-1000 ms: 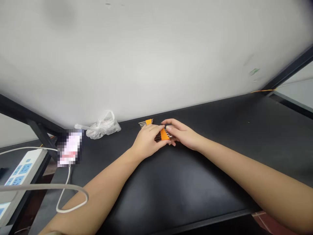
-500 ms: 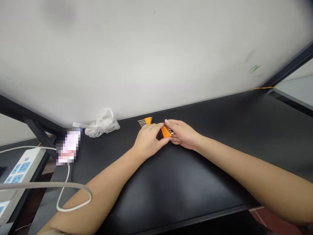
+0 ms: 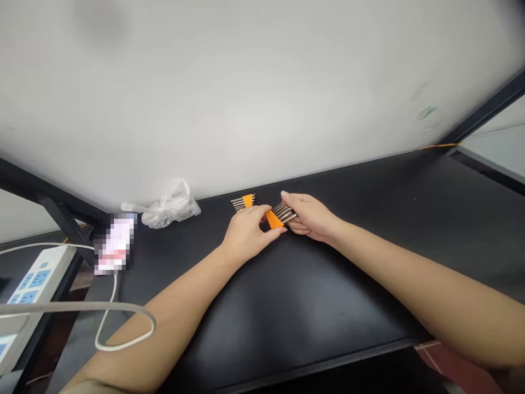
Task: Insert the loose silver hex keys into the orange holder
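Note:
Both my hands meet near the back of a black desk (image 3: pixel 311 306). My left hand (image 3: pixel 246 235) is closed on the orange band of a bundle of thin metal rods (image 3: pixel 278 214). My right hand (image 3: pixel 312 216) pinches the silver rod ends on the bundle's right side. A second bundle with an orange band (image 3: pixel 244 202) lies flat on the desk just behind my left hand, close to the wall.
A crumpled clear plastic bag (image 3: pixel 169 206) lies by the white wall at the back left. A blurred-out object (image 3: pixel 114 244) sits at the desk's left edge. A white power strip (image 3: pixel 25 284) and its cable (image 3: pixel 102 312) are at the far left.
The bundle has tilted and lifted a little, its silver ends now fanned out under my right fingers. My right hand shifted slightly back and up.

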Available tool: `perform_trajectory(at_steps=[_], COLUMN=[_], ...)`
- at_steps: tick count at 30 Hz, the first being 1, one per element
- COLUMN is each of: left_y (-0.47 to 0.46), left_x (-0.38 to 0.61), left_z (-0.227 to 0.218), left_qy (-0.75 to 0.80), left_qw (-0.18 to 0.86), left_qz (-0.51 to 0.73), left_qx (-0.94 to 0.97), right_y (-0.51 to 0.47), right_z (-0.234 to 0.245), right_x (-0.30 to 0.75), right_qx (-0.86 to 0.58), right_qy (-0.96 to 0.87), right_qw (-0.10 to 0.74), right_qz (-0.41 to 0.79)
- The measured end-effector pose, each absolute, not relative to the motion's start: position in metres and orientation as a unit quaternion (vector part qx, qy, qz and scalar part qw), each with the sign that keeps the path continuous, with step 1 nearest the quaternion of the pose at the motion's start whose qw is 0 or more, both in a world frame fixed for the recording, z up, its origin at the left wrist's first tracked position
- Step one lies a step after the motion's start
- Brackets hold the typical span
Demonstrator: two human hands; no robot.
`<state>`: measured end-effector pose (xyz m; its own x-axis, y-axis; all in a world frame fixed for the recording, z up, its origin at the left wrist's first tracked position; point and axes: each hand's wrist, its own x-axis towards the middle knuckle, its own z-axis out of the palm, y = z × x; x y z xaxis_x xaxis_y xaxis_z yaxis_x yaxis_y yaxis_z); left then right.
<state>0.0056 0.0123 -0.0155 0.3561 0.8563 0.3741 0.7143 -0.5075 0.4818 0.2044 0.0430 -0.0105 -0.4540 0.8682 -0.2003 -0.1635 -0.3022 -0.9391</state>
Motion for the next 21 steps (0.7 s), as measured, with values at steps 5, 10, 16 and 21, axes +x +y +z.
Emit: perform_trajectory(at_steps=[5, 10, 16, 21], left_y=[0.0121, 0.0112, 0.0102, 0.0115], left_x=[0.0076, 0.009, 0.0096, 0.0082], left_z=[-0.0138, -0.0131, -0.0123, -0.0143], left_qy=[0.489, 0.483, 0.464, 0.457], left_qw=[0.121, 0.117, 0.117, 0.106], left_qz=[0.296, 0.307, 0.315, 0.318], left_qx=[0.812, 0.811, 0.82, 0.824], right_y=[0.0409, 0.0404, 0.045, 0.0467], right_z=[-0.0136, -0.0134, -0.0105, -0.0113], right_x=[0.1989, 0.1976, 0.2031, 0.2061], right_qx=[-0.395, -0.402, -0.394, -0.39], right_qy=[-0.49, -0.53, -0.542, -0.544], right_qw=[0.401, 0.359, 0.322, 0.319], right_qz=[0.666, 0.655, 0.669, 0.671])
